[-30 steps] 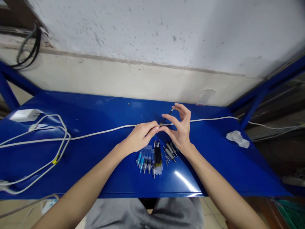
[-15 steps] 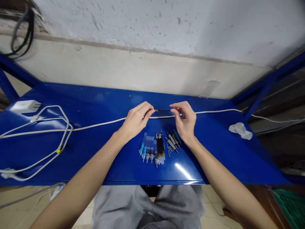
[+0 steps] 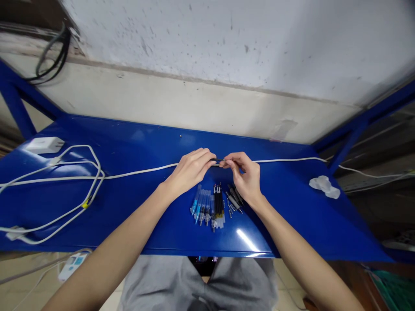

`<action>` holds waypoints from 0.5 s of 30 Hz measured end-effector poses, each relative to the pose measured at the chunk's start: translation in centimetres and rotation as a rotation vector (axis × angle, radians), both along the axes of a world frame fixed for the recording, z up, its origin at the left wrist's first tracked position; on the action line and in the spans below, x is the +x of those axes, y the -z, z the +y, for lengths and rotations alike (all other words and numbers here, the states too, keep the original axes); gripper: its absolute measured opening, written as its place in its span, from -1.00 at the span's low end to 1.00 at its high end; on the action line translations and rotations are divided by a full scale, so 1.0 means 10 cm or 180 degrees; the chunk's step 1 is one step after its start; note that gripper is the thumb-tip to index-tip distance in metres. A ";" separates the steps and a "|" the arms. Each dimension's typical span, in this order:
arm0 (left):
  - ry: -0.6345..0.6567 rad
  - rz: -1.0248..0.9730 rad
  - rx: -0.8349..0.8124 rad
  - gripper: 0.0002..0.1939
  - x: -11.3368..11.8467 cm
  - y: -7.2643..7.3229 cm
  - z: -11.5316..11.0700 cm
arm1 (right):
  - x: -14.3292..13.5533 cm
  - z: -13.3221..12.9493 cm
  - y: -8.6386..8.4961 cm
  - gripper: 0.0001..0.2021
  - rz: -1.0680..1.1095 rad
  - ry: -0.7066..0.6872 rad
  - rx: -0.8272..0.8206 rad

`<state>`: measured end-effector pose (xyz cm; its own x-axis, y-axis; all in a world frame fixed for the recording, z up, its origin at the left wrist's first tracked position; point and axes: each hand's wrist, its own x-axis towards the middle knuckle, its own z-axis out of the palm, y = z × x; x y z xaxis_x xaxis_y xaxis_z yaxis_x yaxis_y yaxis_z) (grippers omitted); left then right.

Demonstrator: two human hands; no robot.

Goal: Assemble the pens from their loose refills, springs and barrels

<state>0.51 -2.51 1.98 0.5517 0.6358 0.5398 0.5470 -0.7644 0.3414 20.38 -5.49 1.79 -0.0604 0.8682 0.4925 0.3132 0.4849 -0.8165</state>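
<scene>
My left hand (image 3: 191,170) and my right hand (image 3: 245,175) meet above the blue table, each pinching an end of a thin black pen refill (image 3: 218,160). Fingers hide most of the refill, so only a short dark stretch shows. Just below the hands lie clear pen barrels (image 3: 202,205) with blue or dark ends. Beside them is a row of black pen refills (image 3: 219,203) with yellowish and clear ends. Grey and black pen grip parts (image 3: 234,202) lie partly under my right hand, close to several tiny metallic pieces (image 3: 230,209).
A white cable (image 3: 139,172) crosses the blue table (image 3: 292,207) behind my hands and loops at the left near a white adapter (image 3: 45,145). Crumpled clear plastic (image 3: 324,186) lies at the right. A stained wall (image 3: 194,101) rises behind.
My hands have come closer together, the right one shifting left along the refill, so less of it shows between them. The view has tilted and shifted slightly.
</scene>
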 end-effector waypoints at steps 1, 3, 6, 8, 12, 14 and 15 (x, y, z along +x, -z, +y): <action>0.0018 0.0031 0.0007 -0.74 0.00 0.00 -0.01 | 0.00 0.00 0.00 -0.83 -0.0001 0.0011 -0.0028; 0.0022 0.0135 0.0032 -0.75 0.02 0.00 -0.05 | 0.00 -0.01 0.00 -0.81 -0.0114 0.0037 -0.0073; -0.0043 0.0244 0.0002 -0.74 0.06 0.01 -0.12 | 0.01 -0.01 0.02 -0.72 -0.0429 0.0007 -0.0171; -0.0071 0.0262 -0.0005 -0.72 0.07 0.02 -0.13 | 0.02 0.00 0.01 -0.65 -0.0516 -0.0082 -0.0317; -0.0161 0.0315 0.0105 -0.69 0.05 0.06 -0.10 | 0.09 0.01 -0.10 -0.71 -0.0420 -0.0136 -0.0648; -0.0205 0.0294 0.0119 -0.71 0.04 0.08 -0.07 | 0.15 -0.07 -0.18 -0.84 -0.0718 -0.0077 -0.0607; -0.0198 0.0285 0.0117 -0.72 0.04 0.09 -0.06 | 0.18 -0.14 -0.21 -0.85 -0.0973 -0.0044 -0.0528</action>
